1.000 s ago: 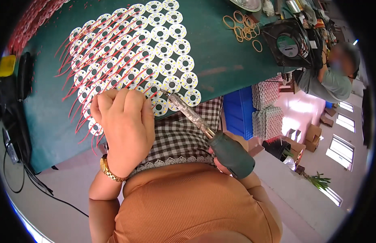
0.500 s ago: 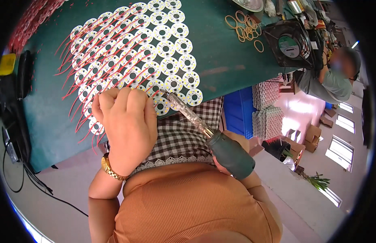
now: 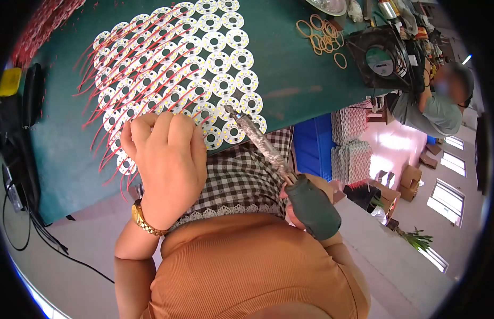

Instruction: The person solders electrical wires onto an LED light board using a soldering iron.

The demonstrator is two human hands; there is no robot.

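We are looking down at a green table (image 3: 289, 72), where rows of white ring-shaped discs (image 3: 206, 42) are lying packed in a slanted block. Each disc is showing yellow dots and tiny dark marks too small for us to read. Red wires (image 3: 122, 190) are running across the block, their loose ends trailing down to its left.

The left hand (image 3: 169, 157), wearing a gold watch (image 3: 142, 219) at the wrist, is resting knuckles up at the block's near edge. Its fingers are bending together; the fingertips are hidden, so we cannot tell what they are pinching.

The right hand (image 3: 292, 213) is wrapping round the thick dark-green handle of an iron (image 3: 269, 152). The iron is slanting up and left, its tip standing over a disc near the block's lower right; we cannot tell whether they are touching.

Farther right, tan bands (image 3: 324, 40) are lying near a black fan (image 3: 401, 58). We are seeing a round green-and-white label (image 3: 384, 68) on it, its print illegible. Beyond, a person (image 3: 441, 114) is sitting in grey-green.
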